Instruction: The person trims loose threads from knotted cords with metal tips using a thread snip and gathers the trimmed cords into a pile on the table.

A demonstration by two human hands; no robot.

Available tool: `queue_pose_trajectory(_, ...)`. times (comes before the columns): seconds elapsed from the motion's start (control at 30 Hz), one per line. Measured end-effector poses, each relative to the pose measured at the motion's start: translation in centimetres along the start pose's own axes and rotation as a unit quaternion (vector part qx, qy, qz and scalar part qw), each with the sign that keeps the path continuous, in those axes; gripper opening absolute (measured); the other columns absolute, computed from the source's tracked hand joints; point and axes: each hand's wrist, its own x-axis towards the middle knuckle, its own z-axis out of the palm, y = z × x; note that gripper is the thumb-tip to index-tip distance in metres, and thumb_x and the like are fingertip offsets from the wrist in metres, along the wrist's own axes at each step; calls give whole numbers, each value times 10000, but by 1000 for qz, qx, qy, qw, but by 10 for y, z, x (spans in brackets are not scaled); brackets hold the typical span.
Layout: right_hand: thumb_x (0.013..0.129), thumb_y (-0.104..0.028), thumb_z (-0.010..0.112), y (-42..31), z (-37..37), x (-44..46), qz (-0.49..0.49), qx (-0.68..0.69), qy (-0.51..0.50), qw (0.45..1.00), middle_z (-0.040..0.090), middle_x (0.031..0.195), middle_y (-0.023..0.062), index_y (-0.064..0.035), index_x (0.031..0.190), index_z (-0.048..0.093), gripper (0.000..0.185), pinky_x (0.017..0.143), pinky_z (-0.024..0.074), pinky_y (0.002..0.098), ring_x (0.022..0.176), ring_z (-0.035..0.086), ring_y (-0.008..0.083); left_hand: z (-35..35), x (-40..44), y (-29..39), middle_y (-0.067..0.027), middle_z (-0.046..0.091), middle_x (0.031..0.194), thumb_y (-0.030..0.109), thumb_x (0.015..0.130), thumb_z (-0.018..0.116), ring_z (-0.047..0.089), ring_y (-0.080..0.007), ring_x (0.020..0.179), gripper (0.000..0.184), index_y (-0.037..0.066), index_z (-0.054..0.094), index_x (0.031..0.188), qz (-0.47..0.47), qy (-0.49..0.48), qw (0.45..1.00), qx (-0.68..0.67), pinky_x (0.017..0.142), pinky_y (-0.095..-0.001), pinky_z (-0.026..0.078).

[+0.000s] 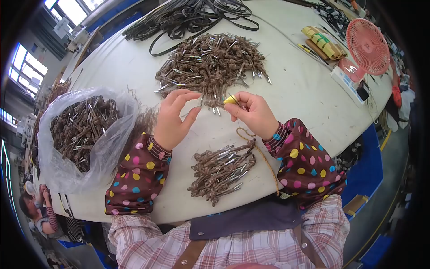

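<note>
Between my two hands, at the near edge of a large pile of brown knotted cords with metal tips point(210, 62), there is a small gap. My right hand point(251, 110) is closed on a small yellow object point(230, 99), with a thin dark tool beside it. My left hand point(177, 117) has thumb and forefinger curved toward each other, a little apart; a thin, small thing near the fingertips is too small to make out. Nearer my body lies a smaller bunch of knotted cords point(219, 172), with a tan braided string point(267, 165) to its right.
At the left stands a clear plastic bag point(60, 172) of brown cords. Black straps point(179, 20) lie at the back. A pink fan point(368, 47), a white power strip point(347, 85) and yellow-wrapped bundles point(323, 41) are at the right. Another person point(42, 215) sits far left.
</note>
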Motion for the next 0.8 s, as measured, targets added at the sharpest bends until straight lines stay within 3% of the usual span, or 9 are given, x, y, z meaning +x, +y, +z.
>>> queue_pose_trajectory(0.13, 845, -171, 638, -5, 6, -4, -7, -7, -6, 1000, 581, 677, 4, 10, 870, 594, 188, 555, 414, 197, 596, 520, 42, -1, -1, 11, -46, 627, 956, 78, 763, 668, 587, -202, 905, 228, 100, 631, 986, 92, 7, 989, 112, 927, -419, 392)
queue_pose_trajectory(0.23, 844, -160, 637, -3, 6, -5, -16, -9, -14, 1000, 583, 691, 6, 16, 882, 592, 186, 563, 421, 199, 609, 532, 48, 3, -3, 1, 6, 640, 844, 122, 749, 692, 602, -165, 760, 155, 122, 649, 898, 120, 21, 985, 120, 974, -419, 347)
queue_pose_trajectory(0.33, 846, -159, 634, 0, 7, -4, -26, 4, -24, 999, 586, 701, 6, 17, 892, 592, 186, 566, 423, 199, 619, 538, 49, 1, -2, 0, 4, 642, 780, 97, 746, 693, 608, -166, 676, 115, 113, 647, 850, 139, 35, 984, 106, 945, -439, 381)
queue_pose_trajectory(0.43, 847, -161, 632, -4, 7, -5, -9, 2, -35, 999, 592, 709, 12, 14, 897, 593, 186, 574, 430, 204, 629, 544, 54, 4, -5, 2, -46, 643, 802, 58, 762, 663, 617, -196, 673, 103, 74, 631, 859, 80, 27, 995, 49, 834, -389, 462)
queue_pose_trajectory(0.53, 842, -197, 641, -1, 8, -5, -23, -34, -42, 998, 603, 722, 34, 3, 916, 591, 220, 582, 449, 230, 637, 566, 86, 10, -10, 15, -71, 654, 775, -2, 803, 594, 652, -173, 719, 89, 24, 614, 886, -99, 18, 986, -131, 766, -320, 503)
queue_pose_trajectory(0.6, 835, -250, 651, 11, 9, -4, -66, -108, -36, 991, 607, 751, 57, -9, 948, 579, 276, 586, 467, 259, 642, 598, 129, 9, -10, 9, -85, 648, 768, 10, 811, 591, 649, -175, 718, 80, 14, 604, 890, -58, 8, 991, -119, 695, -283, 501)
queue_pose_trajectory(0.7, 821, -343, 653, -10, 8, -13, -119, -297, 73, 945, 602, 852, 92, -29, 989, 545, 372, 587, 482, 302, 663, 627, 221, 10, -8, 6, -100, 627, 758, 12, 792, 600, 625, -216, 690, 88, 10, 593, 880, -30, -2, 994, -109, 629, -275, 488)
queue_pose_trajectory(0.8, 818, -366, 639, -16, 9, -14, -139, -326, 88, 931, 574, 896, 86, -49, 972, 518, 373, 563, 479, 331, 668, 619, 268, 10, -10, 8, -106, 619, 797, 48, 799, 600, 612, -241, 714, 68, 13, 594, 856, -40, -25, 994, -98, 634, -300, 486)
